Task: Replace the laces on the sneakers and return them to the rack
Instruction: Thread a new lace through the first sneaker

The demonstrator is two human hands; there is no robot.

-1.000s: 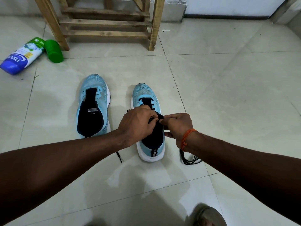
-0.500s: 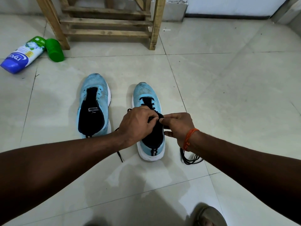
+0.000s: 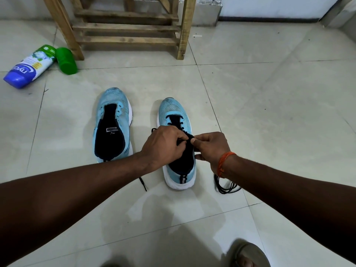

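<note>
Threading is where you stand in the job: the black lace (image 3: 179, 120) already crosses the lower eyelets of the laced sneaker (image 3: 174, 110), and both hands meet over its tongue at the upper rows. Your left hand (image 3: 163, 146) is curled with its fingertips pinching the lace. Your right hand (image 3: 212, 148) pinches thumb to forefinger just beside it, seemingly on the same lace, though black on black makes that hard to confirm. One free tail (image 3: 143, 185) trails on the floor (image 3: 269, 112) under your left forearm.

The other shoe, the unlaced sneaker (image 3: 113, 101), sits just beside it with bare eyelets, and a coil of black cord (image 3: 227, 186) lies by your right wrist, probably its lace. The rack (image 3: 125, 27) stands well apart, beyond both toes.

Your next move likely calls for feeding the pinched end through the next eyelet and drawing it snug without skewing the tongue, while the left hand steadies the opposite side. A good deal remains, I judge: finish this shoe, lace the second, then carry both to the rack.

Against the frames from a second ago, little differs: hands, shoes and coil sit as they did, the pinch unchanged.
</note>
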